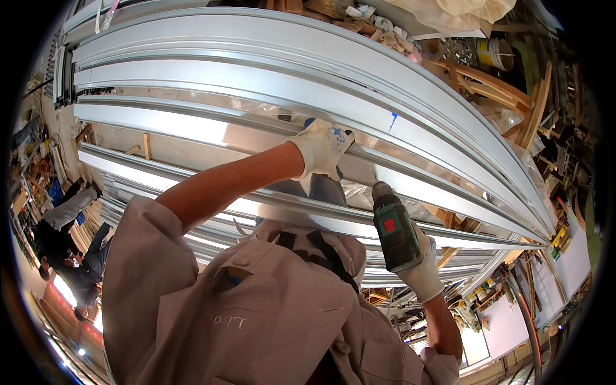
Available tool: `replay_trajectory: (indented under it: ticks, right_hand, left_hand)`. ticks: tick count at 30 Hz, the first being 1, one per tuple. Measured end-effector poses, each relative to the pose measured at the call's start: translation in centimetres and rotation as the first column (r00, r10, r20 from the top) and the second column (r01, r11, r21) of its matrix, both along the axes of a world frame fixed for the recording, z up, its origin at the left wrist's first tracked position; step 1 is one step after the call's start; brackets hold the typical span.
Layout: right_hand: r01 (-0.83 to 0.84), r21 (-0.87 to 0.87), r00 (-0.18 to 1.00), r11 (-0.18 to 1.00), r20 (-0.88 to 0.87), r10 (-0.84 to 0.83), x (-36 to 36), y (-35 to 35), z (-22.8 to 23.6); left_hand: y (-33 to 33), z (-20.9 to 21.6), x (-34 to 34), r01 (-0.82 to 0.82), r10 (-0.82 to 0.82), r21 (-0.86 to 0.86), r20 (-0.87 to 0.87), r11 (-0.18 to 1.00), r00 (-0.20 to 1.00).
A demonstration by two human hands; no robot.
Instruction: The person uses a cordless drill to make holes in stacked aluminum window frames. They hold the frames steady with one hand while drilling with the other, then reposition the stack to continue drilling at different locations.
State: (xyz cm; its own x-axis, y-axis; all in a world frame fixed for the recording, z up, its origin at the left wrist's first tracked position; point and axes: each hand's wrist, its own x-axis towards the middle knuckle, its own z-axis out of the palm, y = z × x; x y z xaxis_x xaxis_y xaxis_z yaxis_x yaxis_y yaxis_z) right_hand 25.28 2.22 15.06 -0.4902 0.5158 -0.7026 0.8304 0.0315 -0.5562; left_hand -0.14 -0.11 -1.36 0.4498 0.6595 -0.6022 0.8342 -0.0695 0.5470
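My left hand [322, 149], in a white work glove, is closed over a long silvery aluminium profile [423, 181]. Its fingertips curl round the far side and are partly hidden. To the right, my right hand [423, 266], also gloved, grips a dark green cordless drill [395, 231] with a red patch on its body. The drill's chuck points away from me at the profile, just right of my left hand. Whether its tip touches the metal is hard to make out. A wider aluminium profile [256, 76] runs across beyond my left hand.
More profiles lie nearer my body. Wood strips [494, 90] and a white bucket [495, 54] stand at the far right amid clutter. Crumpled sheeting [459, 13] lies at the back. Another person [64, 234] is at the left edge.
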Motion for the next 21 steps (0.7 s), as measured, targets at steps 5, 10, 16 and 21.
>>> replay_trajectory:
  ticks: [5, 10, 16, 21]
  right_hand:
    - [-0.018, -0.029, 1.0, 0.999, 0.013, 0.018, 0.1, 0.5, -0.3]
    - [-0.107, 0.034, 0.994, 0.994, -0.018, 0.107, 0.4, 1.0, -0.3]
    - [-0.089, -0.049, 0.994, 0.995, 0.056, 0.091, 3.2, 2.6, -1.5]
    - [-0.29, 0.042, 0.956, 0.956, 0.053, 0.288, 2.3, 3.9, -2.0]
  left_hand:
    - [0.4, 0.4, 0.1, 0.033, -0.034, -0.025, -0.044, 0.999, 0.998]
    - [0.1, 0.0, 0.0, 0.0, 0.0, -0.048, -0.009, 0.999, 1.0]
    - [-0.3, -0.7, -0.2, 0.003, -0.004, 0.036, 0.03, 0.999, 1.0]
    - [-0.7, -1.6, -0.4, 0.042, -0.051, 0.113, 0.077, 0.993, 0.996]
